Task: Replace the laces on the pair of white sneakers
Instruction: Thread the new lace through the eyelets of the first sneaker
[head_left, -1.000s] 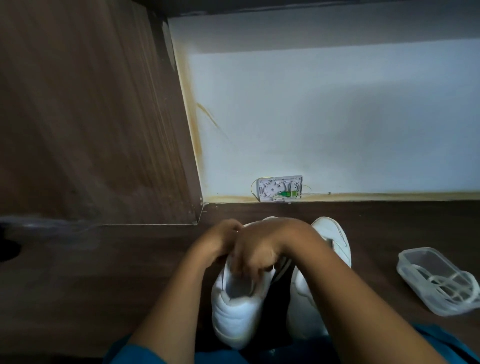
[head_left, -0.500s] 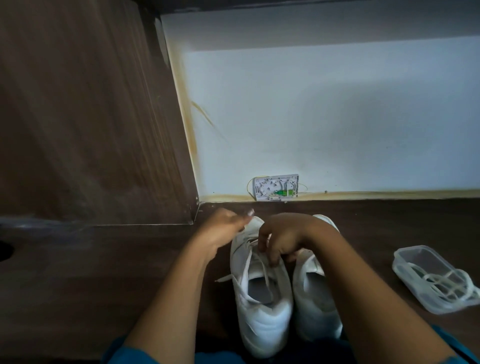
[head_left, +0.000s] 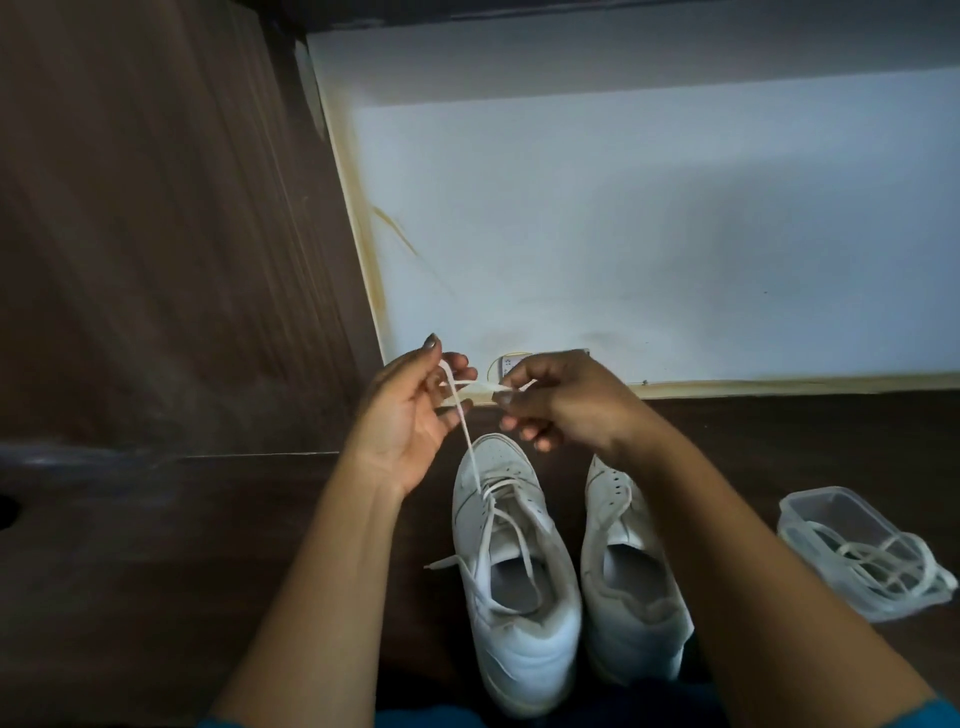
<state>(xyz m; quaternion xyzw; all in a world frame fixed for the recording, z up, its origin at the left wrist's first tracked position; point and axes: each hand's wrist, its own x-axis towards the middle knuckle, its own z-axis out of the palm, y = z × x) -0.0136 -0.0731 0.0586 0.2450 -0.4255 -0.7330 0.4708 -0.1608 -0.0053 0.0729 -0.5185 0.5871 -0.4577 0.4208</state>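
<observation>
On a dark wooden surface (head_left: 156, 571), white sneakers stand paired: left sneaker (head_left: 514, 613) half unlaced, right sneaker (head_left: 628, 623) apparently bare. Spare laces (head_left: 883, 566) wait in a clear container (head_left: 810, 506); left hand (head_left: 410, 415) and right hand (head_left: 566, 405) pinch the raised lace (head_left: 470, 447).

A clear plastic container (head_left: 837, 516) sits on the dark wooden surface (head_left: 130, 571) below a white wall (head_left: 623, 234).

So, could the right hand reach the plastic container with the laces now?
Probably yes: the plastic container lies to the right of the right hand, nothing between them. But that hand pinches the lace, so it must let go first.
</observation>
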